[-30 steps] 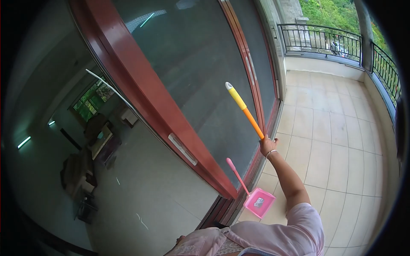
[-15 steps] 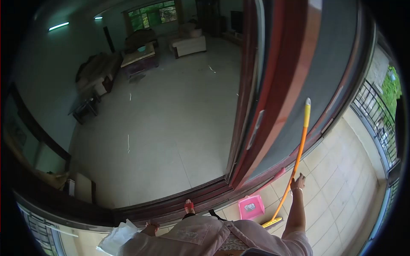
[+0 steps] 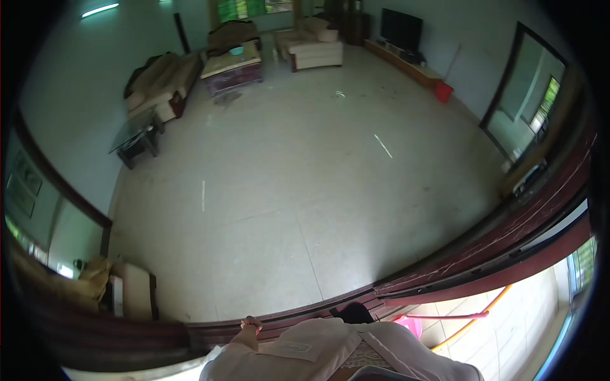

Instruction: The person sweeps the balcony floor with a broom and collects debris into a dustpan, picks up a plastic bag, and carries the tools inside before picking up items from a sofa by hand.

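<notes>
My left hand (image 3: 251, 323) is low in the view, in front of my body above the door sill. Its fingers look curled, but what they hold, if anything, is hidden. Part of a white plastic bag (image 3: 214, 353) shows beside my left forearm. My right hand is out of view. To my right, a pink dustpan (image 3: 412, 326) with a long reddish-pink handle (image 3: 448, 315) is partly covered by my body. Behind that handle, the orange broom handle (image 3: 471, 328) slants over the tiles; the broom head is hidden.
A dark red door track (image 3: 279, 330) crosses before me. Beyond spreads a pale tiled floor (image 3: 273, 171). Sofas (image 3: 165, 82), a low table (image 3: 232, 66), a glass side table (image 3: 138, 133), a television (image 3: 401, 30) and a red bucket (image 3: 443, 92) stand along the room's sides.
My view has swung right and now faces the room squarely. My right hand, earlier open by the broom handle, has left the view. The screen door no longer fills the right side.
</notes>
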A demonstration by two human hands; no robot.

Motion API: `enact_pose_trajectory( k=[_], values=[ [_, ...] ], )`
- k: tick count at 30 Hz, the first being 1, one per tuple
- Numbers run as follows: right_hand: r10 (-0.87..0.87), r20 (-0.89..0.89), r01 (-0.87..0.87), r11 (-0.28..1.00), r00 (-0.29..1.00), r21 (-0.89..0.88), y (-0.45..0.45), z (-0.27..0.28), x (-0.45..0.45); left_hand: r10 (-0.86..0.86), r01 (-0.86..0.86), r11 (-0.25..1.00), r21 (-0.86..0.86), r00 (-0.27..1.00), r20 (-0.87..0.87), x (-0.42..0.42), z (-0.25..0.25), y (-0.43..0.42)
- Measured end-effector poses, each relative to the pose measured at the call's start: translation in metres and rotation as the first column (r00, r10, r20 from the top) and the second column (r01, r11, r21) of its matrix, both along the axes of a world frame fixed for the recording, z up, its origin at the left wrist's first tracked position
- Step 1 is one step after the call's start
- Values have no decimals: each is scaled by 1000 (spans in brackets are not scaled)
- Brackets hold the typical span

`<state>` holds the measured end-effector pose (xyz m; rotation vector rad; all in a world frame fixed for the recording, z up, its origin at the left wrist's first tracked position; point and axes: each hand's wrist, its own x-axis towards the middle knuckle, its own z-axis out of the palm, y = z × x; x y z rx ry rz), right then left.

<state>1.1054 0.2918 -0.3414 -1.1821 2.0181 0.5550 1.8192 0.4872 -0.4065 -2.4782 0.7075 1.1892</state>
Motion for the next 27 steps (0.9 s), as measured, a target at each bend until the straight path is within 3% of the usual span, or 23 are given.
enact_pose_trajectory(
  k=[2,3,4,6,8,9,11,12,14,16,18,20,21,22,23,24,25,26,27],
  values=[
    [29,54,-28,999,998,-28,-42,-1,55,2,-2,1000,-4,994,112,29,-9,-93],
    [46,69,-43,998,997,-39,-65,1,82,173,-148,959,-240,981,86,41,-13,-134],
    [70,72,-67,997,995,-45,-95,1,111,177,-168,916,-363,984,-9,56,4,-183],
    [143,76,-140,989,987,-44,-157,-13,159,146,-186,689,-701,982,-116,65,30,-249],
    [247,68,-245,969,967,-32,-233,-31,214,-77,2,484,-875,996,-41,94,46,-307],
    [295,61,-294,956,954,-14,-270,-38,242,-13,-37,495,-868,999,-50,120,51,-319],
    [424,46,-425,905,904,11,-355,-46,296,-158,92,637,-765,987,-13,146,61,-330],
    [507,45,-508,861,861,16,-405,-53,331,-135,104,755,-648,991,2,160,80,-323],
    [656,54,-658,752,753,40,-490,-58,412,159,-129,845,-519,987,14,187,95,-295],
    [781,59,-783,622,622,18,-577,-68,511,507,-460,794,-399,862,15,226,92,-262],
    [877,37,-877,479,478,-27,-661,-82,617,794,-715,590,-375,599,107,268,98,-224],
    [973,4,-965,229,231,-125,-758,-112,726,969,-875,245,-417,202,144,296,100,-203],
    [999,-37,-981,-3,4,-194,-807,-130,785,987,-898,111,-427,49,153,309,108,-203],
    [946,-126,-899,-323,-298,-295,-842,-129,847,982,-896,-20,-443,-101,160,320,115,-202],
    [672,-441,-490,-738,-595,-464,-871,-137,894,977,-932,-2,-363,-78,196,329,111,-202],
    [833,-260,-738,-554,-489,-386,-876,-132,965,972,-959,26,-281,-41,231,338,103,-200],
    [951,-144,-921,-304,-275,-244,-878,-124,1049,990,-986,0,-169,-24,139,359,79,-183],
    [989,-133,-994,-69,-57,-84,-855,-69,1144,980,-988,153,-12,150,128,370,23,-174],
    [862,269,-777,505,430,-376,-835,-49,1181,933,-937,350,-28,345,100,381,1,-179]
  ],
)
